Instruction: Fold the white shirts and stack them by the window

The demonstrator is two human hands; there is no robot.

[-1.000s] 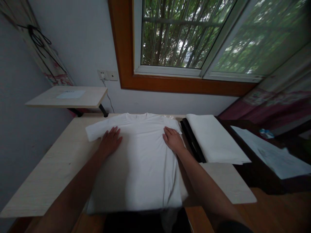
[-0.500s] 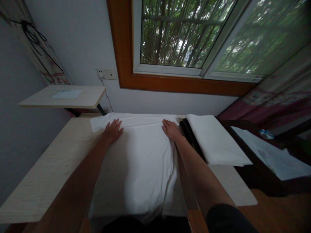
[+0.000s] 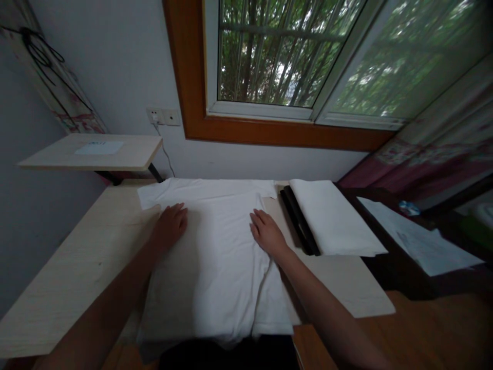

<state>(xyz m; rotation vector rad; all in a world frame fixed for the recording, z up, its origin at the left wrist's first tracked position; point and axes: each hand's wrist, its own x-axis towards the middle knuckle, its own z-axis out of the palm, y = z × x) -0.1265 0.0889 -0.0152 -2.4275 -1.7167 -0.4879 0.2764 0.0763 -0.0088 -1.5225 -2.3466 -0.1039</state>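
A white T-shirt (image 3: 223, 257) lies spread on the pale wooden table, its sleeves toward the wall and its lower edge hanging over the near edge. On its left side rests my left hand (image 3: 171, 225), open, the fingers slightly bent and touching the cloth. My right hand (image 3: 267, 231) lies on the right side, palm down with fingers stretched out. Small creases run across the fabric between the hands, and a long fold runs down below the right one.
Folded white sheet material (image 3: 335, 218) and black rolled items (image 3: 300, 221) lie to the right on the table (image 3: 77, 267). A small raised shelf (image 3: 134, 156) with a paper label stands at back left. Beyond the table's right edge, a paper sheet (image 3: 416, 236) rests on a dark surface.
Both hands have slid toward me along the shirt's sides, away from the sleeves. The upper part of the shirt is now uncovered, and the view has shifted slightly.
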